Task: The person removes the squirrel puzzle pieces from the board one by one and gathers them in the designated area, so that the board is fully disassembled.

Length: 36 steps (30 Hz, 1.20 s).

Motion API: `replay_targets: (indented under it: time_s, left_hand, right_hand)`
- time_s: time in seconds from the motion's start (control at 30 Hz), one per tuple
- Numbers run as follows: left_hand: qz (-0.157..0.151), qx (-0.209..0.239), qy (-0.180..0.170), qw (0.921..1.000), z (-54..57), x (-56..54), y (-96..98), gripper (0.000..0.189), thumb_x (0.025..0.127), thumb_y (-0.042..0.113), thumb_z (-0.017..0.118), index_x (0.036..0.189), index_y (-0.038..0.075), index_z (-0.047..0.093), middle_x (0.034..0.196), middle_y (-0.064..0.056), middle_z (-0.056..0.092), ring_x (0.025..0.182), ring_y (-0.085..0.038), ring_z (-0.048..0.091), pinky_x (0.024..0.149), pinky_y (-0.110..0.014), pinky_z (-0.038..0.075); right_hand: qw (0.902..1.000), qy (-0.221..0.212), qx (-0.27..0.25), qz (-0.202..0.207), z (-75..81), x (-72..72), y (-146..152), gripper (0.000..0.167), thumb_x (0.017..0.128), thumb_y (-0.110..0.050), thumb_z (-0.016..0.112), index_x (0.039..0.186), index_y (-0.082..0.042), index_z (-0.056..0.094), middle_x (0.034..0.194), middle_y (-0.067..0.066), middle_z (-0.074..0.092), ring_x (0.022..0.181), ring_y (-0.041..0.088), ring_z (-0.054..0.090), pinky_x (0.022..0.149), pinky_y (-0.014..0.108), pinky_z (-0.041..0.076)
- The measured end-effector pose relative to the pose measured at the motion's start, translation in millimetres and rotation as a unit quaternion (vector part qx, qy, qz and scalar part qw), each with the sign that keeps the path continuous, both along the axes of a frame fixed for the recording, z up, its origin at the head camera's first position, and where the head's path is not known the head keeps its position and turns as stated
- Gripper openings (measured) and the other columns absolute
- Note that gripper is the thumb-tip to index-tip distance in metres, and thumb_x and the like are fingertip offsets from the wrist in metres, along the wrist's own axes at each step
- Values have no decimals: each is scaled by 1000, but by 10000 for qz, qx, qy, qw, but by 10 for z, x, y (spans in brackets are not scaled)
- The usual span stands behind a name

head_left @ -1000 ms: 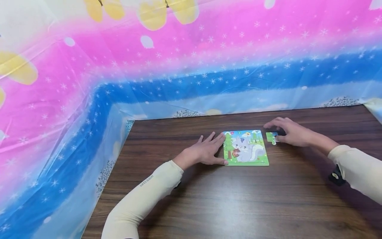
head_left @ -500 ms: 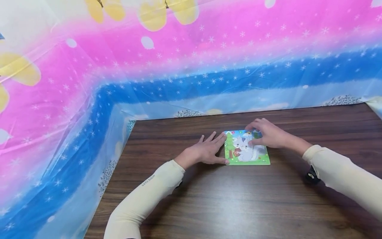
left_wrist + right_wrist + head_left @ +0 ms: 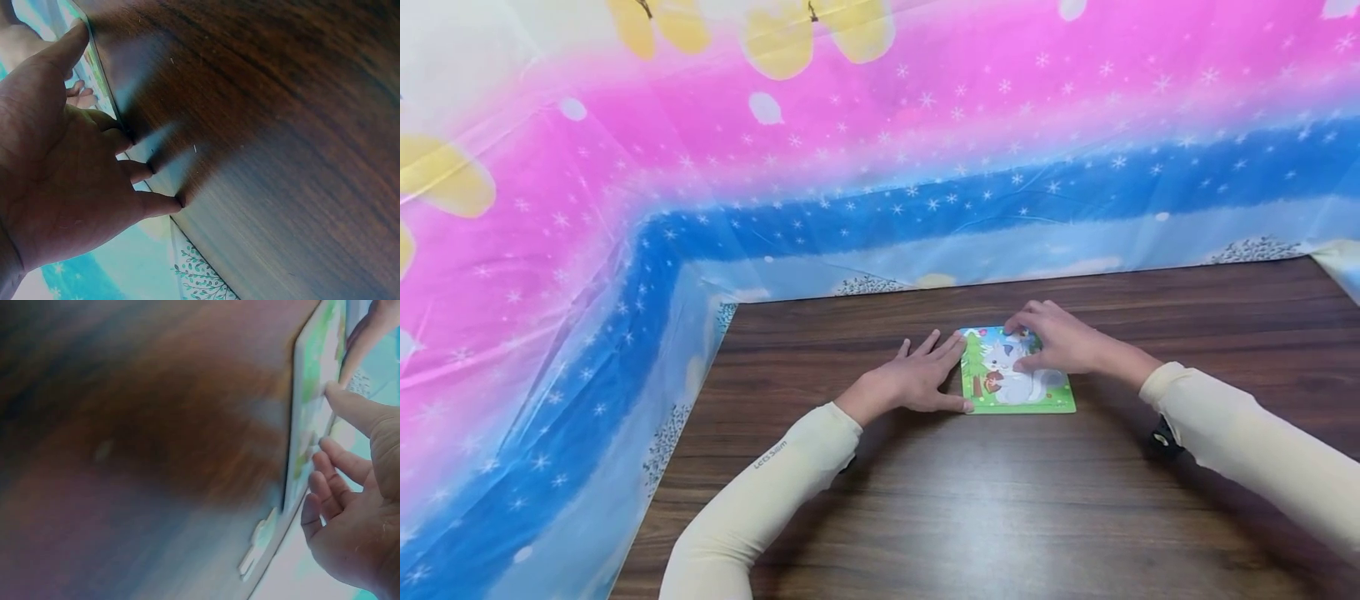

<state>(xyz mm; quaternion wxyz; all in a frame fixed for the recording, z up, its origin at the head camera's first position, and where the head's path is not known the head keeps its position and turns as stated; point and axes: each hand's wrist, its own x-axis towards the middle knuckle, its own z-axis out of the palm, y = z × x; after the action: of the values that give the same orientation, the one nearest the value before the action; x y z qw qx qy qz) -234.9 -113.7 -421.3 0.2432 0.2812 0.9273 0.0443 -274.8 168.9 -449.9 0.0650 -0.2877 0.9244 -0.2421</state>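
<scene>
A square picture puzzle (image 3: 1000, 396) with a grey squirrel on green and blue lies flat on the table. My left hand (image 3: 917, 379), fingers spread, rests along its left edge; thumb and index fingertip touch that edge. My right hand (image 3: 1063, 342) reaches over the puzzle's upper right part, thumb and index finger apart and their tips at its surface. Whether a piece sits between them is not clear. In the right wrist view a loose puzzle piece (image 3: 257, 547) lies on the table beside the puzzle (image 3: 297, 412); the right hand covers that spot in the head view.
The dark wood-grain table (image 3: 1000, 500) carries the puzzle. A pink and blue curtain (image 3: 880, 167) with snowflakes hangs behind the table and along its left side. Pale sleeves cover both forearms.
My right hand has moved left from the loose piece beside the puzzle to the puzzle's upper right part. The left hand and the puzzle have stayed in place.
</scene>
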Motion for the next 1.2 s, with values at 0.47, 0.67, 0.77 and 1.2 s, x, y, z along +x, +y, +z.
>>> replay_targets:
  time_s: [0.47, 0.67, 0.77, 1.2]
  left_hand:
    - [50, 36, -28, 10000, -3, -5, -7, 104, 100, 68, 57, 172, 23, -2, 181, 4, -7, 168, -25, -7, 134, -63, 2]
    - [19, 57, -17, 10000, 0, -2, 10, 104, 100, 68, 57, 172, 22, -2, 181, 3, -7, 168, -26, -6, 134, -64, 3]
    - [17, 36, -15, 10000, 9, -2, 19, 104, 100, 68, 57, 172, 22, -2, 181, 4, -7, 168, -26, -6, 134, -64, 3]
    - [2, -124, 38, 9999, 11, -7, 39, 103, 100, 68, 57, 172, 23, -1, 181, 4, -6, 168, -25, -5, 133, -65, 5]
  right_hand:
    - [9966, -773, -282, -47, 86, -63, -87, 50, 88, -21, 88, 127, -5, 60, 127, 17, 55, 109, 28, 55, 93, 47, 50]
    - [9951, -853, -507, -8, 20, -57, -24, 56, 92, -18, 84, 138, -3, 56, 132, 17, 55, 117, 30, 56, 100, 50, 51]
    - [9947, -863, -567, 18, -4, -66, 22, 51, 94, -11, 80, 139, -4, 57, 136, 17, 55, 121, 32, 57, 103, 54, 51]
    - [9944, -709, -764, 196, -18, -160, 50, 39, 94, 5, 71, 131, -3, 63, 127, 16, 62, 111, 27, 64, 99, 50, 55]
